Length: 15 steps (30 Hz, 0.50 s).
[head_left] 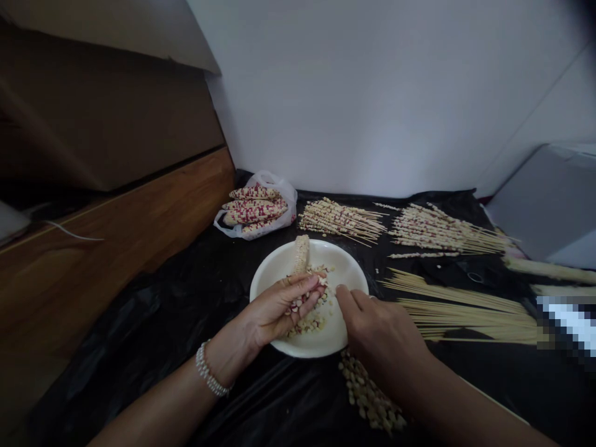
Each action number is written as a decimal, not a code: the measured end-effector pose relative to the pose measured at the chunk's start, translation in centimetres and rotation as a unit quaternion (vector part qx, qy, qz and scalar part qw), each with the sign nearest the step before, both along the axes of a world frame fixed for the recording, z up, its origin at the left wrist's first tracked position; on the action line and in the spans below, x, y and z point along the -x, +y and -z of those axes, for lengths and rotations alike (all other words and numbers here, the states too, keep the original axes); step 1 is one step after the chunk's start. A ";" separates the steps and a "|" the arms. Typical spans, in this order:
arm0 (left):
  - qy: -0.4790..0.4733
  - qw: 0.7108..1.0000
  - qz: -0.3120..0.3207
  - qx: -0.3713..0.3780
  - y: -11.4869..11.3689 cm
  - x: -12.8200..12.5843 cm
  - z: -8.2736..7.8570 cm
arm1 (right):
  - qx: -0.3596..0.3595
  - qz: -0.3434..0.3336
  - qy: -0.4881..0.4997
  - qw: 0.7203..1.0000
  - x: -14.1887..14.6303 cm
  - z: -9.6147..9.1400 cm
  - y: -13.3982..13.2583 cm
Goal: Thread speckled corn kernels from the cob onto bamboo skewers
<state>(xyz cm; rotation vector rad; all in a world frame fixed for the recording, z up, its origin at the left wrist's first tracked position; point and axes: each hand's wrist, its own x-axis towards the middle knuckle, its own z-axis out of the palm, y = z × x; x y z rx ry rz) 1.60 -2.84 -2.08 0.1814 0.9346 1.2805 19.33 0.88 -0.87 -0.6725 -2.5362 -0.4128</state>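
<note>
A white plate (270,273) sits on black plastic sheeting and holds loose corn kernels (311,321) and a stripped corn cob (301,252). Over the plate my left hand (279,307), a bead bracelet on its wrist, is cupped palm up with red and white kernels in it. My right hand (372,326) is beside it, fingers pinched at the plate's kernels; what they grip is too small to see. A skewer threaded with kernels (367,394) lies under my right forearm.
A plastic bag of red-and-white corn cobs (255,210) lies behind the plate. Two piles of kernel-threaded skewers (342,220) (442,233) are at the back. Bare bamboo skewers (465,307) lie on the right. A wooden ledge (116,248) is left, a grey box (549,205) far right.
</note>
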 end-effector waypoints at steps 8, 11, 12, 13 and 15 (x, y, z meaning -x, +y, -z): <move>-0.117 0.993 0.019 0.002 0.2 0.2 -0.6 | -0.007 0.037 -0.020 0.999 -0.7 -0.7 0.8; -0.107 0.994 0.020 0.004 0.3 0.4 -0.4 | -0.009 0.034 -0.013 0.999 -0.9 -1.1 0.9; -0.100 0.995 0.016 0.007 0.3 0.3 -0.4 | -0.011 0.030 -0.010 0.999 -1.0 -1.1 0.9; -0.096 0.995 0.014 0.010 0.3 0.3 -0.3 | -0.011 0.026 -0.007 1.000 -1.0 -1.1 0.9; -0.090 0.996 0.010 0.010 0.3 0.2 -0.3 | -0.005 0.019 -0.004 1.000 -1.0 -1.1 0.9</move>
